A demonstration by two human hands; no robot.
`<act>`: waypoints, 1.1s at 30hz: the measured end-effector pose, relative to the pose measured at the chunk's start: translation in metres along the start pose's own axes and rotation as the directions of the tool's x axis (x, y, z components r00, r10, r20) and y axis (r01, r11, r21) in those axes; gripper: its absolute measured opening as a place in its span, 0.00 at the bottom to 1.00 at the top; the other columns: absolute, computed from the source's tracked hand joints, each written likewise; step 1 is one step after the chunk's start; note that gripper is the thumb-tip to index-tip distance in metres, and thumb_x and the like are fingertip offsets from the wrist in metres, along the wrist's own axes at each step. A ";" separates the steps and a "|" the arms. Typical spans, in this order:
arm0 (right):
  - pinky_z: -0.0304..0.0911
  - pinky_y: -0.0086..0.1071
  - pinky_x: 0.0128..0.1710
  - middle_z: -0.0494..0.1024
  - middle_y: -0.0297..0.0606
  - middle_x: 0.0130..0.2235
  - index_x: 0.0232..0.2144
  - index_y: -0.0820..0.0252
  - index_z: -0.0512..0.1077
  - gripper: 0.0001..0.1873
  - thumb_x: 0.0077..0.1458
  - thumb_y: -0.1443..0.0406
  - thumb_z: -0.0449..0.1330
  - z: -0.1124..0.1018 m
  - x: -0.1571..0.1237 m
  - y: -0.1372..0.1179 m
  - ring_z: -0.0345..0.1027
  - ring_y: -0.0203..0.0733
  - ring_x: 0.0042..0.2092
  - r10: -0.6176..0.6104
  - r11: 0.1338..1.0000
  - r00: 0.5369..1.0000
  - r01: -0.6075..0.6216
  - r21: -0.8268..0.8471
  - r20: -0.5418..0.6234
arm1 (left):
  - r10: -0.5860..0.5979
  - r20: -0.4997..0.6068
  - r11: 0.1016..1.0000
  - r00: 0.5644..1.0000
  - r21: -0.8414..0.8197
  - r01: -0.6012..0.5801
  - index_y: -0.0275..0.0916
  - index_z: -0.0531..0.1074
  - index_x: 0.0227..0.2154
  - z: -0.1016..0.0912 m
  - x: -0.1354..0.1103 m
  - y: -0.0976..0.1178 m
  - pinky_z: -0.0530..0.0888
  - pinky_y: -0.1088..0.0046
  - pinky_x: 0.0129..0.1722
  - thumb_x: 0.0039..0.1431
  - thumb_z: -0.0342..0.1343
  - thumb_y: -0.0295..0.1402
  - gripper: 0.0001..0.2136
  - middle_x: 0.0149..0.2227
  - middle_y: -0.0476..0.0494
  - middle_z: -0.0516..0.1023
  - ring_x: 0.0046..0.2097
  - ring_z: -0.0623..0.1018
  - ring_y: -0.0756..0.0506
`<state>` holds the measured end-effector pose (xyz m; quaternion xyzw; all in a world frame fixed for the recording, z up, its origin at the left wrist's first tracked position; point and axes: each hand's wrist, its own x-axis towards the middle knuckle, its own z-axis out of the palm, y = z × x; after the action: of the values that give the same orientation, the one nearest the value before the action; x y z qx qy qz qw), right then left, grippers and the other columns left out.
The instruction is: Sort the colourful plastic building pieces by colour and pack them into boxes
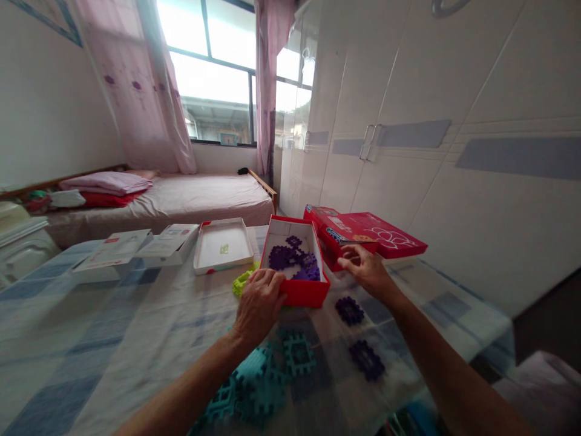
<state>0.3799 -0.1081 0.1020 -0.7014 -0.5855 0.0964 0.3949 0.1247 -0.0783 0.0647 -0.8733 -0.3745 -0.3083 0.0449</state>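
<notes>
An open red box [308, 295] with a white inside stands in the middle of the table, holding several purple interlocking plastic pieces [284, 258]. My left hand [259, 300] is closed on its front left corner. To the right of the box, my right hand [365, 271] is open, fingers bent and slightly apart, beside a red printed box [333, 233]. Whether it touches that box I cannot tell. Two purple notched pieces [349, 310] lie on the cloth below it. Partly behind my left hand are lime-green pieces [240, 283]. Teal notched pieces [258, 387] are heaped near me, partly covered by my left forearm.
A shallow white box lid [224, 245] and two white boxes [113, 248] sit to the left on the checked tablecloth [149, 333]. A flat red box [385, 233] lies at the right. Beyond the table are a bed [204, 197] and a white wardrobe [363, 72].
</notes>
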 end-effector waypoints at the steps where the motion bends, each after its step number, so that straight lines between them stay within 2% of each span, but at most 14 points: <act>1: 0.64 0.36 0.39 0.74 0.43 0.41 0.44 0.61 0.69 0.23 0.47 0.54 0.58 -0.005 -0.010 0.014 0.69 0.43 0.38 0.029 0.998 0.991 -0.022 -0.058 0.128 | 0.000 -0.001 1.000 1.000 -0.002 0.000 0.40 0.65 0.35 0.000 0.000 0.000 0.64 0.63 0.46 0.56 0.53 0.29 0.05 0.37 0.45 0.70 0.43 0.68 0.41; 3: 0.63 0.37 0.41 0.72 0.45 0.45 0.48 0.62 0.67 0.31 0.43 0.53 0.61 -0.009 -0.028 0.036 0.68 0.46 0.42 0.082 0.986 0.943 -0.030 -0.164 0.324 | -0.001 0.002 1.000 1.000 -0.002 0.001 0.39 0.65 0.36 -0.001 0.000 0.000 0.65 0.63 0.45 0.56 0.53 0.29 0.05 0.38 0.44 0.70 0.43 0.68 0.41; 5: 0.60 0.38 0.46 0.70 0.46 0.47 0.50 0.63 0.66 0.34 0.41 0.53 0.62 -0.007 -0.043 0.048 0.65 0.48 0.46 0.099 0.970 0.909 0.002 -0.242 0.404 | -0.003 0.007 1.000 1.000 0.001 0.003 0.39 0.65 0.36 -0.001 0.000 0.000 0.65 0.63 0.45 0.56 0.53 0.29 0.05 0.37 0.44 0.70 0.43 0.68 0.41; 7: 0.58 0.37 0.47 0.70 0.46 0.46 0.47 0.63 0.68 0.30 0.41 0.55 0.62 -0.002 -0.052 0.049 0.64 0.48 0.47 0.083 0.960 0.906 0.039 -0.278 0.415 | -0.002 0.009 1.000 1.000 0.003 0.002 0.39 0.65 0.36 0.000 0.000 -0.001 0.65 0.62 0.45 0.56 0.53 0.30 0.05 0.37 0.44 0.70 0.43 0.68 0.41; 11: 0.59 0.33 0.40 0.71 0.41 0.39 0.37 0.61 0.67 0.20 0.40 0.58 0.63 0.006 -0.056 0.043 0.65 0.43 0.40 0.067 0.966 0.923 0.034 -0.256 0.378 | 0.005 -0.003 1.000 1.000 0.005 -0.005 0.39 0.65 0.36 0.001 -0.001 -0.002 0.65 0.62 0.45 0.56 0.53 0.30 0.05 0.37 0.44 0.70 0.43 0.67 0.41; 14: 0.59 0.33 0.34 0.71 0.36 0.33 0.34 0.60 0.64 0.21 0.37 0.58 0.64 0.002 -0.057 0.038 0.66 0.42 0.35 0.141 0.980 0.947 -0.092 -0.177 0.287 | 0.009 -0.004 1.000 1.000 0.009 -0.009 0.39 0.65 0.36 0.001 -0.001 -0.002 0.65 0.62 0.46 0.56 0.53 0.30 0.05 0.38 0.44 0.70 0.43 0.67 0.41; 16: 0.60 0.33 0.32 0.72 0.34 0.30 0.34 0.60 0.64 0.21 0.39 0.56 0.63 -0.007 -0.061 0.034 0.66 0.41 0.32 0.214 0.977 0.944 -0.212 -0.034 0.253 | 0.013 -0.002 1.000 1.000 0.010 -0.013 0.39 0.65 0.36 0.001 0.000 -0.002 0.65 0.62 0.46 0.56 0.53 0.30 0.05 0.38 0.44 0.70 0.43 0.68 0.41; 19: 0.62 0.33 0.31 0.74 0.36 0.32 0.39 0.61 0.66 0.21 0.45 0.53 0.59 -0.024 -0.076 0.027 0.68 0.40 0.31 0.241 0.928 0.909 -0.318 0.194 0.340 | 0.014 -0.001 1.000 1.000 0.014 -0.014 0.39 0.65 0.36 0.000 0.000 -0.001 0.65 0.62 0.46 0.56 0.53 0.30 0.06 0.37 0.43 0.71 0.43 0.68 0.42; 21: 0.63 0.33 0.33 0.76 0.38 0.36 0.43 0.60 0.69 0.23 0.47 0.54 0.59 -0.033 -0.090 0.024 0.70 0.41 0.34 0.217 0.921 0.871 -0.332 0.204 0.440 | 0.011 0.004 1.000 1.000 0.015 -0.011 0.39 0.65 0.37 0.000 0.000 -0.001 0.65 0.62 0.46 0.56 0.53 0.30 0.06 0.37 0.43 0.71 0.43 0.68 0.42; 24: 0.63 0.37 0.39 0.76 0.39 0.40 0.44 0.59 0.72 0.24 0.43 0.59 0.62 -0.034 -0.108 0.023 0.70 0.45 0.40 0.214 0.953 0.849 -0.291 0.089 0.482 | 0.004 0.013 1.000 1.000 0.013 -0.005 0.39 0.66 0.37 -0.001 0.000 -0.001 0.65 0.62 0.47 0.56 0.53 0.31 0.06 0.38 0.44 0.71 0.44 0.68 0.41; 30: 0.62 0.36 0.38 0.74 0.37 0.34 0.32 0.59 0.74 0.11 0.44 0.61 0.61 -0.021 -0.117 0.024 0.68 0.44 0.37 0.129 0.992 0.870 -0.113 -0.063 0.475 | 0.007 0.018 1.000 1.000 0.019 -0.007 0.38 0.66 0.37 -0.001 0.000 -0.001 0.65 0.62 0.46 0.56 0.53 0.31 0.07 0.38 0.43 0.71 0.44 0.67 0.41; 33: 0.60 0.35 0.39 0.72 0.36 0.35 0.31 0.59 0.71 0.09 0.44 0.62 0.60 -0.019 -0.117 0.022 0.66 0.43 0.38 0.106 0.992 0.892 -0.064 -0.110 0.439 | 0.009 0.012 1.000 1.000 0.020 -0.009 0.38 0.66 0.37 -0.001 0.000 -0.001 0.65 0.62 0.46 0.56 0.53 0.31 0.06 0.38 0.43 0.71 0.43 0.68 0.41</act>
<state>0.3728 -0.2212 0.0616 -0.7035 -0.6326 0.2436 0.2134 0.1237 -0.0780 0.0652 -0.8763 -0.3740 -0.2991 0.0527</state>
